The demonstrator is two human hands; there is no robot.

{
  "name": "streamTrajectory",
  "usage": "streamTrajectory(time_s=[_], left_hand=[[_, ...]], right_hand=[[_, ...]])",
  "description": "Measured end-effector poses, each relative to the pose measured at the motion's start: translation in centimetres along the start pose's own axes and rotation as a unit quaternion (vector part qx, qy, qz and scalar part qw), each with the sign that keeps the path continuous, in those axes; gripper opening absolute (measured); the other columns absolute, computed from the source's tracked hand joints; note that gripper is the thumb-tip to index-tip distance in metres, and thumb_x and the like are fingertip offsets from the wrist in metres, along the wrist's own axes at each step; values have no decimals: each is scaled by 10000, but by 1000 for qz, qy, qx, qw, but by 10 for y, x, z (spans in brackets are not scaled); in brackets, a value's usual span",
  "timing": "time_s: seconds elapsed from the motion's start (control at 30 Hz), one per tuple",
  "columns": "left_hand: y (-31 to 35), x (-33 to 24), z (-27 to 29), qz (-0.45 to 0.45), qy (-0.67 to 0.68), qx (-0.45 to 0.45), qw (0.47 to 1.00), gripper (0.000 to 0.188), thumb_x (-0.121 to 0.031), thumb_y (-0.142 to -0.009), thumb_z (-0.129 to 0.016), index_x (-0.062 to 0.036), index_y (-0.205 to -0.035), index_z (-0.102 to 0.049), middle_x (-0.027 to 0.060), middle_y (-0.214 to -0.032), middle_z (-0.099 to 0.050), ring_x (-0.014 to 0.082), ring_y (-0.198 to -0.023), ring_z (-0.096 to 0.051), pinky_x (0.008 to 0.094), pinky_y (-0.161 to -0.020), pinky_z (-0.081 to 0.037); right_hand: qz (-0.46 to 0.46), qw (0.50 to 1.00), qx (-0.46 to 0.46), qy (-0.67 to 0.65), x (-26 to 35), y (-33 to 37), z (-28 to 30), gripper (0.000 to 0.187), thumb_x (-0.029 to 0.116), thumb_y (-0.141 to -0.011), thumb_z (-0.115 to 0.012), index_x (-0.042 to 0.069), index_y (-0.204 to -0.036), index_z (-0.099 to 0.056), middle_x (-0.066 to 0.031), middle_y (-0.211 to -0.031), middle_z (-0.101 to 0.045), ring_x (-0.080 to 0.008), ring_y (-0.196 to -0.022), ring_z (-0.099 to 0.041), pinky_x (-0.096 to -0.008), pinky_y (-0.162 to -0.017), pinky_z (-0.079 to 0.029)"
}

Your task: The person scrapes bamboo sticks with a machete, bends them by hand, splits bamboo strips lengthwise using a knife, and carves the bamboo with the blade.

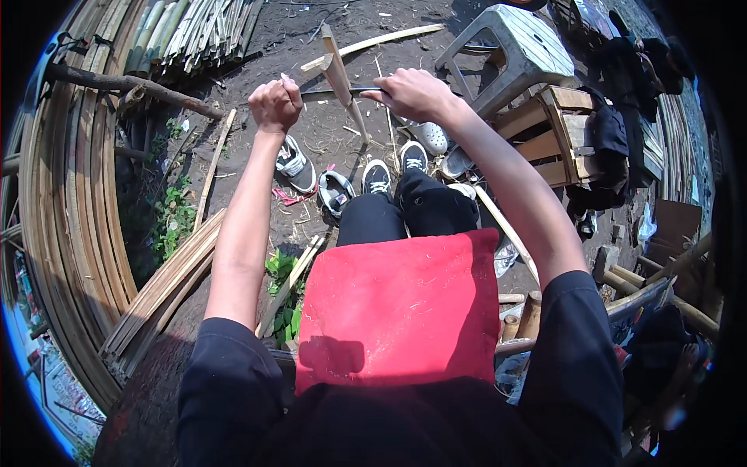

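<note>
My left hand (275,105) is closed in a fist on the left end of a long, narrow, dark knife (317,96). The other end of the knife is gripped by my right hand (411,96), its fingers pointing inward. Between my hands the blade lies level across an upright wooden stake (340,80), apparently touching it. The stake stands on the ground a little beyond my shoes. How the knife's handles are shaped is hidden inside my fists. A red cushion (397,303) with pale dust on it covers my lap.
Long split bamboo strips (70,194) are stacked at the left, with a branch (136,82) jutting over them. A white plastic stool (529,47) and a wooden crate (556,140) stand at the right. Loose shoes (296,165) and a curved strip (393,37) lie on the dirt.
</note>
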State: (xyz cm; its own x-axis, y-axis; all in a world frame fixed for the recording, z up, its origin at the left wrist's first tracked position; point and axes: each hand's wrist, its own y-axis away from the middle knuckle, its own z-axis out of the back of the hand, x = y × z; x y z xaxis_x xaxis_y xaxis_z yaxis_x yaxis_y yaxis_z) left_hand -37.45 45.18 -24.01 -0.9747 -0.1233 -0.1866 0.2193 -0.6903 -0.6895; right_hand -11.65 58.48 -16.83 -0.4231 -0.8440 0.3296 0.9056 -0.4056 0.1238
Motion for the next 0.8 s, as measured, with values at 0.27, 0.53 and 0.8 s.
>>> streamTrajectory(time_s=[0.27,0.53,0.8], left_hand=[[-21,-4,-9,28,-42,162,986,530,-318,-949,-420,-3,-589,-648,239,-648,-649,413,-654,-674,477,-643,-532],[2,34,-30,-34,-93,73,992,291,-259,-902,-512,-83,-730,-666,127,-794,-692,346,-759,-671,480,-654,-503],[19,46,-55,-21,-92,230,969,383,-365,-915,-524,-107,-667,-662,140,-647,-653,367,-612,-658,482,-561,-501]], right_hand=[[-16,996,74,-54,-23,-11,-6,566,553,-1025,-414,77,-1042,-720,-248,-821,-683,-426,-873,-674,-523,-780,-545],[-17,995,-98,10,-8,-10,-59,448,477,-1015,-450,75,-960,-638,-178,-770,-706,-371,-730,-717,-476,-595,-563],[-7,993,32,-118,-30,-29,-67,726,622,-1013,-359,1,-885,-712,-266,-882,-700,-452,-920,-678,-505,-803,-560]])
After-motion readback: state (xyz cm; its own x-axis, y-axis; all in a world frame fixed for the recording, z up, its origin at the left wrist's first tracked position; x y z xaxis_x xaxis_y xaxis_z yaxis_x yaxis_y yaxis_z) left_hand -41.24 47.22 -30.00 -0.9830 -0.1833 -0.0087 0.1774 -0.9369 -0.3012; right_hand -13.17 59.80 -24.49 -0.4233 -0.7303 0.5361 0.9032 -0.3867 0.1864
